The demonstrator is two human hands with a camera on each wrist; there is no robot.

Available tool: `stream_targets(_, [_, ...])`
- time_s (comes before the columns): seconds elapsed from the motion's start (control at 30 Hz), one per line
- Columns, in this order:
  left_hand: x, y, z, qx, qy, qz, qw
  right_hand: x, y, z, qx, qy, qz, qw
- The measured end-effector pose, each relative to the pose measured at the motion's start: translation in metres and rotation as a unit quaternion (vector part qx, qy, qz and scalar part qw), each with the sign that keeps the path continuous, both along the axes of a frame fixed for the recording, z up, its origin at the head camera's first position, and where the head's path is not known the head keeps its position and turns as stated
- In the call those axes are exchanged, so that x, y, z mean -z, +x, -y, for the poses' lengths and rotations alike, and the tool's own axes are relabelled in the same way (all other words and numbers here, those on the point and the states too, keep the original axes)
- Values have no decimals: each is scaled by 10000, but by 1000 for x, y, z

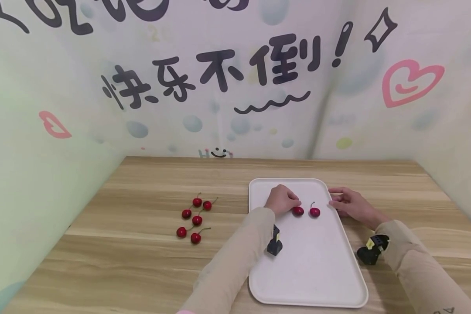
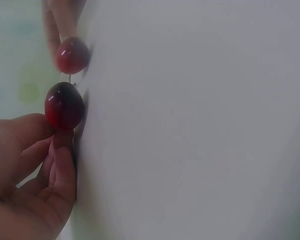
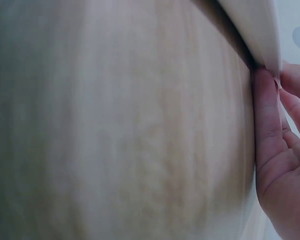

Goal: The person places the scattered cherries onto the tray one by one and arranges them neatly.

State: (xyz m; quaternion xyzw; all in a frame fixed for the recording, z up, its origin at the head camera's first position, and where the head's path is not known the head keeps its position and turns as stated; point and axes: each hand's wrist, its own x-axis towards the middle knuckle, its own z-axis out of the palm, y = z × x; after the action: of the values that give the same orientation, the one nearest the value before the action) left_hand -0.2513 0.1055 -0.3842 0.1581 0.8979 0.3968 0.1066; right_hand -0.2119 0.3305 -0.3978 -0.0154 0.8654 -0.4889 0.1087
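Cherries (image 1: 197,220) on my bench (image 1: 121,261): six, between its left edge and the tray (image 1: 310,270)
Cherries on the tray: two, nearer its far edge
Cherries altogether: eight
Trays: one
My hands (image 1: 281,201): two
My wrist cameras (image 1: 274,247): two

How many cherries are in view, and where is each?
8. Six lie on the table, left of the tray: back pair, middle pair, front pair. Two are in the tray's far half: one cherry at the left hand, another to its right. Others may be hidden.
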Motion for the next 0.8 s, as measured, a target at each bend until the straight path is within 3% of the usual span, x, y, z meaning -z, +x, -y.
stream_targets(0.43, [-4,3,4,-2,66,203,9998,-1,2,1,-73,70,-8,9999])
stream_targets(0.6, [-8,-3,11,200,-35,39,9998,-2,1,2,-86,107,-42,9999])
stream_targets(0.8, [-22,-12,33,445,102,4,9990,-3,1,2,-63,137,-32,9999])
